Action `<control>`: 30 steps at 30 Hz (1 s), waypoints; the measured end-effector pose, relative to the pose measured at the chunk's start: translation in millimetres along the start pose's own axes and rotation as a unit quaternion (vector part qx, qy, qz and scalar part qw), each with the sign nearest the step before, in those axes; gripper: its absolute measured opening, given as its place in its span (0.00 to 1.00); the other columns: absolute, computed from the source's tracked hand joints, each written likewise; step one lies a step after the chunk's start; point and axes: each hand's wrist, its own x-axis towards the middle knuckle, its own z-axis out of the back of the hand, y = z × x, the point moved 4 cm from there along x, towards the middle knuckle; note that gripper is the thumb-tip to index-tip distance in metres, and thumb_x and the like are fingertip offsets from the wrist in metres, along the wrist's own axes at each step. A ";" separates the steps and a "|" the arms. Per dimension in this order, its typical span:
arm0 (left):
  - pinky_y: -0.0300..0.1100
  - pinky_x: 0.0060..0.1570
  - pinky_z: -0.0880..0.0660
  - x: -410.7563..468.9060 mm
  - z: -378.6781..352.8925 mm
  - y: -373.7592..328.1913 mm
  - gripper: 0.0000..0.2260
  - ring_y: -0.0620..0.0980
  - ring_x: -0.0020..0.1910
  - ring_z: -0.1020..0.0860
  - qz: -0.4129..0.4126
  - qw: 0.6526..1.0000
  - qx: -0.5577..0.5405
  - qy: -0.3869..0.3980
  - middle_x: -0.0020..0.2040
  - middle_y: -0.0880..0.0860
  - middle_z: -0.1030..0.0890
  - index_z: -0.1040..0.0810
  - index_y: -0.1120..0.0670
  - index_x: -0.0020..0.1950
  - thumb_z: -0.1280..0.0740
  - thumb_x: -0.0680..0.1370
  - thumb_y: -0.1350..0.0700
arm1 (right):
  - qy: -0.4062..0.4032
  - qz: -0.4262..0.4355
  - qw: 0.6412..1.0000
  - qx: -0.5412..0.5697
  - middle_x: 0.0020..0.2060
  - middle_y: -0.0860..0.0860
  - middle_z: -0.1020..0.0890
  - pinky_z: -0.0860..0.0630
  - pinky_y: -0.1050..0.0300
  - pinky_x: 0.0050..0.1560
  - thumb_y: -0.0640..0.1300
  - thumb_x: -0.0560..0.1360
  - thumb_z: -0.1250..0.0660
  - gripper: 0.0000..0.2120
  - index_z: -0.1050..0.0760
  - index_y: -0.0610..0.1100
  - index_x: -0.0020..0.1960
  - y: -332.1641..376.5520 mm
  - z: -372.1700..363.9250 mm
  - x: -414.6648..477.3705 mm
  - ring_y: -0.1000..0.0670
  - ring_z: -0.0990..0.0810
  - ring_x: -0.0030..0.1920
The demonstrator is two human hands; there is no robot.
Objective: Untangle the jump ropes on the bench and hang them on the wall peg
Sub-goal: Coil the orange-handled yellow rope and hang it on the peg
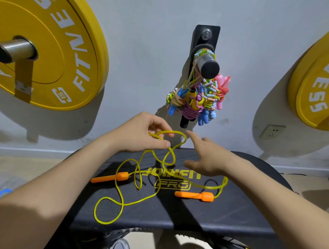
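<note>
Yellow left plate (54, 44) and right plate (312, 100) hang above a socket (273, 132)

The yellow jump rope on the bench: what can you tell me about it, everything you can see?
The yellow jump rope is a thin, translucent, plastic-looking cord. Its left orange handle and right orange handle both lie flat on the black bench. The cord sprawls over the pad in loose, crossing loops, tangled. The left hand pinches one loop and holds it lifted near the bench's far edge. The open right hand hovers over the cord; whether it touches is unclear.
</note>
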 end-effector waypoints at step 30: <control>0.38 0.38 0.25 1.4 -3.5 35.0 0.18 0.40 0.34 0.22 0.029 0.998 0.050 -0.028 0.40 0.39 0.18 0.24 0.49 0.57 0.27 0.74 0.68 | -0.209 0.151 0.954 0.154 0.31 0.47 0.17 0.20 0.44 0.44 0.49 0.86 0.36 0.13 0.19 0.47 0.46 67.3 24.5 -11.8 0.44 0.17 0.37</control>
